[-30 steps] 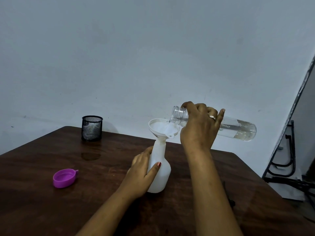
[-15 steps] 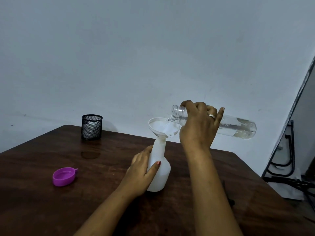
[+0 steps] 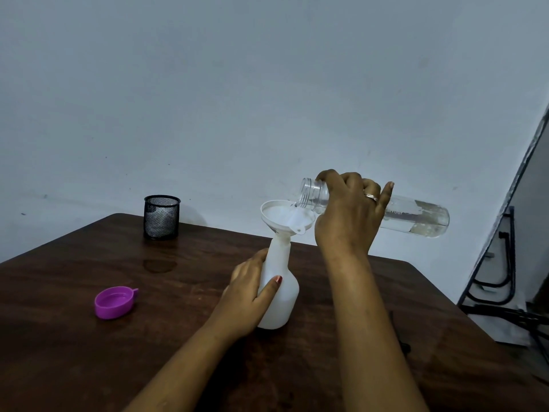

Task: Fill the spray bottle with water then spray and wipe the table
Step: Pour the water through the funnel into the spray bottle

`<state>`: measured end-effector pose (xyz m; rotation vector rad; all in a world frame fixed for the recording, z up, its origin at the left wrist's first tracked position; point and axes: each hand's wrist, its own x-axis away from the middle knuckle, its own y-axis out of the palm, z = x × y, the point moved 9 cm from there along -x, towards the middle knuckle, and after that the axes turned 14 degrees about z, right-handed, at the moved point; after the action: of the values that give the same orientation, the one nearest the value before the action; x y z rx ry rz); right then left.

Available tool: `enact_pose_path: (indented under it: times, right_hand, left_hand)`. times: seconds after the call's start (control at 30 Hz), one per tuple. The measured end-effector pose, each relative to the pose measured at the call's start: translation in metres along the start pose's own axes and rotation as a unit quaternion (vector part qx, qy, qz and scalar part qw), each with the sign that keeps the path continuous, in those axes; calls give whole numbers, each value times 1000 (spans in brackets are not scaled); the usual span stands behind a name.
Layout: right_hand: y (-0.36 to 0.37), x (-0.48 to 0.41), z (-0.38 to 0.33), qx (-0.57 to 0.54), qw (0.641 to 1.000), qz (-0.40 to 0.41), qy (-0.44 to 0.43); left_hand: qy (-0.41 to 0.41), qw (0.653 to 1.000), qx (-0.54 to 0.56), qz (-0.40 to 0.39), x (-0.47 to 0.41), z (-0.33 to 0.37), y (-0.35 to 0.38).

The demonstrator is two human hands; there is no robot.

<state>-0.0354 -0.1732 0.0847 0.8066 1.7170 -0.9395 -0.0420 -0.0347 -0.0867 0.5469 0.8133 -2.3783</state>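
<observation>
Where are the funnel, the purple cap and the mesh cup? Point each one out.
funnel [image 3: 274, 212]: head view, on the inner wall of its bowl.
purple cap [image 3: 114, 302]: head view, on its hollow inside.
mesh cup [image 3: 162, 220]: head view, on its front mesh wall.

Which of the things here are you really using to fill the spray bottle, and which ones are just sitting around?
In use:
- white spray bottle, steadied by the left hand
- white funnel in its neck
- clear water bottle, tipped by the right hand
- table, to be wiped later

Just lying about:
- purple cap
- black mesh cup
- black frame beside the table
</observation>
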Motion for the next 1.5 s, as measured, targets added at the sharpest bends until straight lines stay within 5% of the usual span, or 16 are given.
enact_pose_path:
  times: [1.5]
  right_hand:
    - [-1, 0, -2, 10, 1000, 4, -8]
  left_hand:
    - [11, 1000, 5, 6, 1, 2, 0]
